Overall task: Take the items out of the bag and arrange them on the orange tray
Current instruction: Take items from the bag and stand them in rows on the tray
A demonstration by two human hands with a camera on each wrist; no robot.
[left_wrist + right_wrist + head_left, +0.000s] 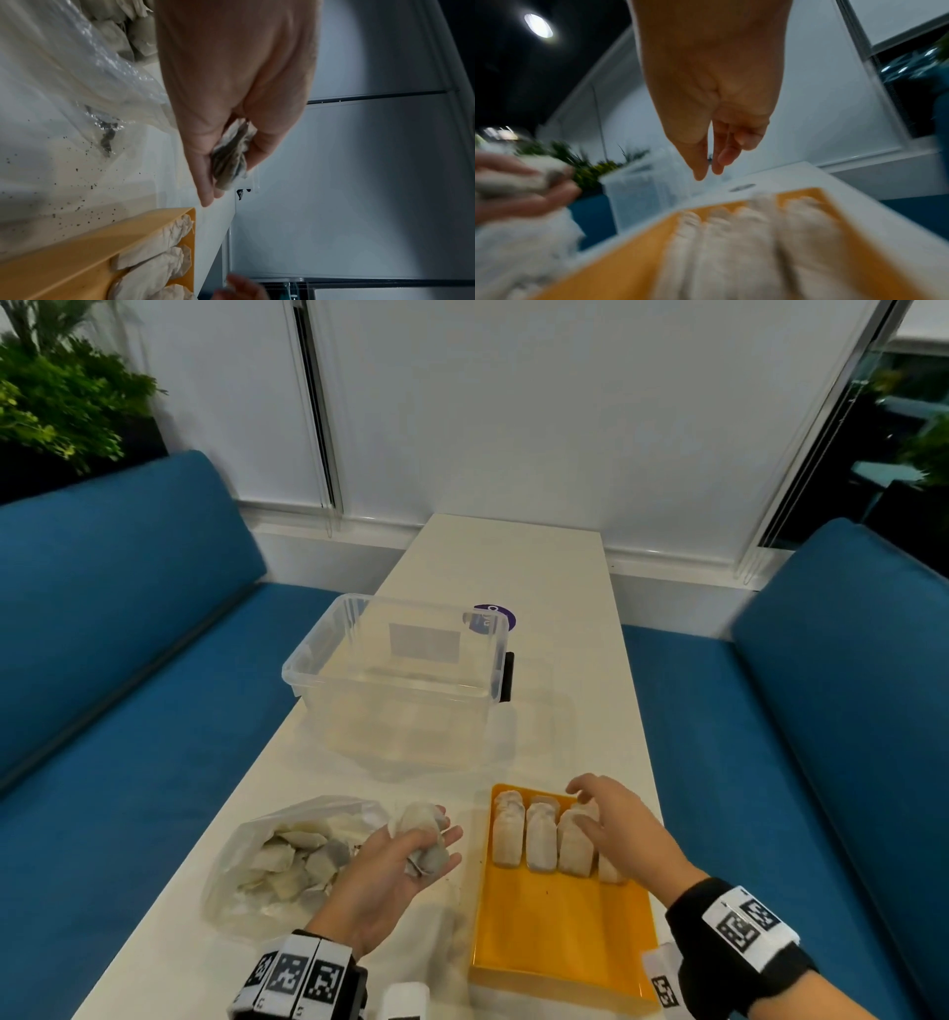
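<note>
A clear plastic bag (287, 860) lies open at the table's left with several pale pouches inside. My left hand (382, 875) is palm up beside it, fingers curled round a few pouches (421, 834); the left wrist view shows thumb and fingers clasping a pouch (232, 160). The orange tray (560, 932) sits to the right, with several pouches (539, 834) side by side at its far end. My right hand (601, 819) hovers over the right end of that row, fingers loosely bent. In the right wrist view the right hand (706, 170) holds nothing.
A clear plastic tub (400, 680) stands behind the bag and tray, a purple sticker (493, 616) beyond it. Blue benches (128, 660) flank the narrow white table (513, 557). Dark crumbs (77, 192) dot the tabletop between the bag and the tray.
</note>
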